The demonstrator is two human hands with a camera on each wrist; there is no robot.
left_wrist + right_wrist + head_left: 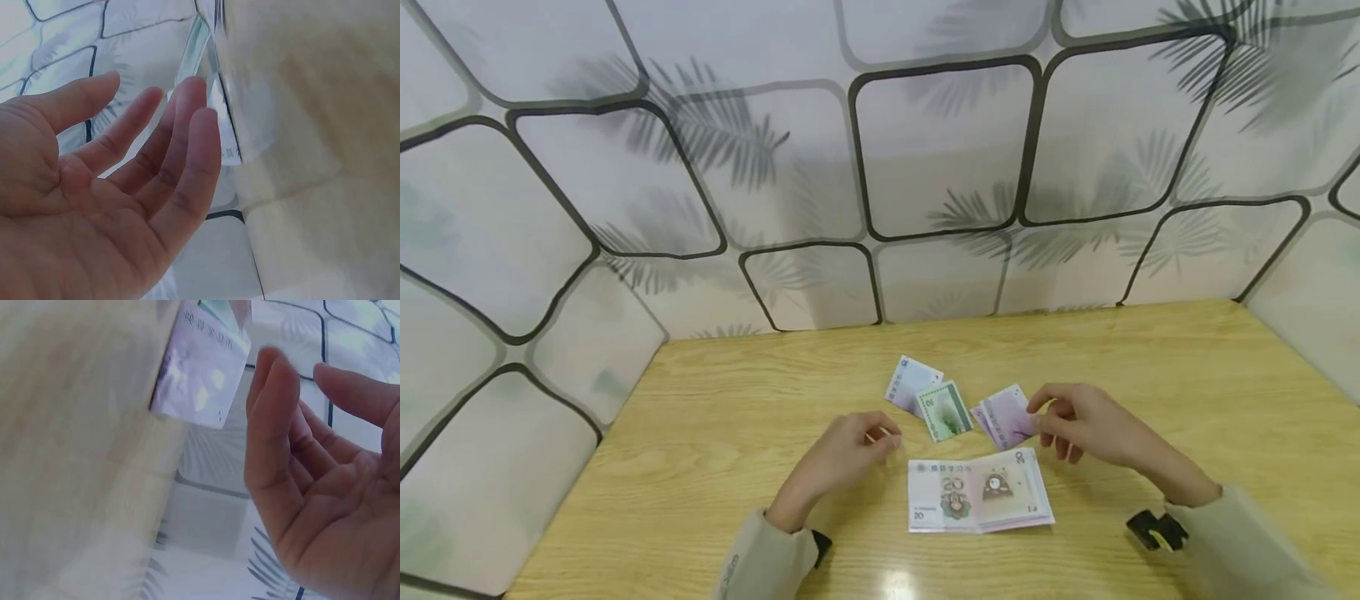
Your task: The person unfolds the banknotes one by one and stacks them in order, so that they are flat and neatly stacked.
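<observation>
Play-money notes lie on the wooden table. Nearest me is a slightly fanned stack of pinkish 20 notes (1000,510). Behind it are a green note (944,412), partly covering a bluish-lilac note (910,383), and overlapping purple notes (1007,415). My right hand (1086,421) hovers beside the purple notes' right edge. In the right wrist view its thumb and bent fingers stand apart, holding nothing, near a purple note (203,369). My left hand (850,446) is left of the stack; the left wrist view shows its loosely bent fingers (200,150) holding nothing.
The light wooden table (737,400) reaches back to upright panels (940,150) patterned with dark rounded outlines and leaf shadows. Similar panels flank it left and right. A dark device (1157,530) sits at the right cuff, another (822,547) at the left.
</observation>
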